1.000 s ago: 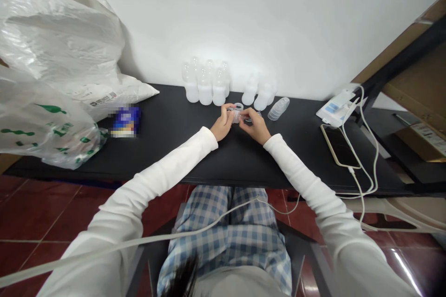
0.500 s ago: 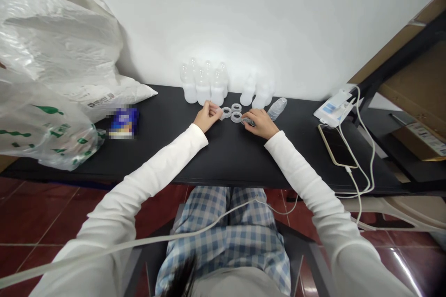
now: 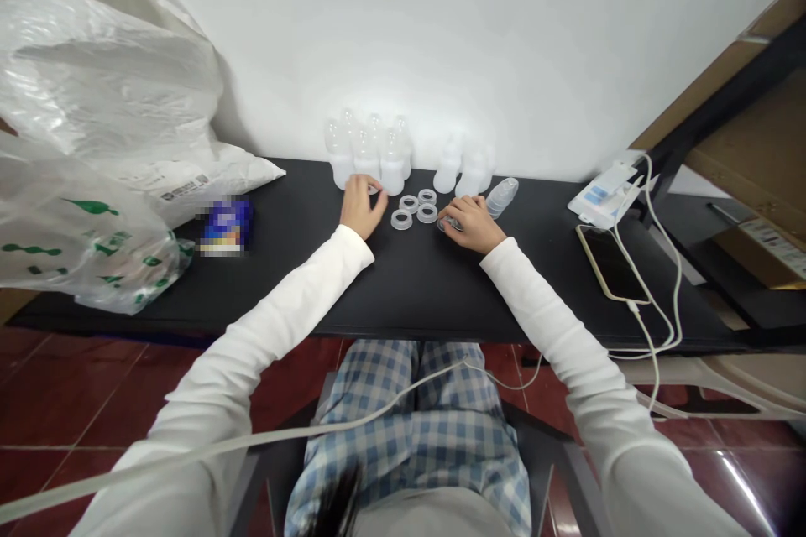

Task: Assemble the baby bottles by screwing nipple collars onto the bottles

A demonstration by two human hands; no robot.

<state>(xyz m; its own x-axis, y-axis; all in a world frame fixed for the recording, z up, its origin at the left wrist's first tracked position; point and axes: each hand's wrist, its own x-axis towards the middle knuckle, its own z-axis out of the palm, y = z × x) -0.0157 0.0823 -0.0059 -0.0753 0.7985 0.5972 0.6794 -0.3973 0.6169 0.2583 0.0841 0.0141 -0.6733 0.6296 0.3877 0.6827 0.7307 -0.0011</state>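
Observation:
My left hand point(image 3: 361, 208) is in front of a group of white baby bottles point(image 3: 391, 172) with clear domed caps. Its thumb is apart from its fingers, and I make out nothing held. Just right of it, several translucent bottle rings point(image 3: 401, 220) lie flat on the black table point(image 3: 403, 285). My right hand point(image 3: 471, 223) rests on the table with fingers curled over a clear ring-like piece point(image 3: 448, 223), partly hidden under them. Behind that hand stand more white bottles point(image 3: 447, 168), apparently uncapped. A nested stack of clear caps point(image 3: 502, 196) lies tilted beside them.
Large white plastic bags point(image 3: 113, 84) and a green-printed clear bag point(image 3: 88, 243) fill the left side. A blurred blue packet point(image 3: 225, 226) lies near them. To the right are a phone point(image 3: 610, 263) with charging cables and a white power strip point(image 3: 604, 197). A white wall stands behind.
My left hand has let go of a bottle ring, which now lies in front of the others, and has moved left towards the capped bottles. My right hand has barely moved.

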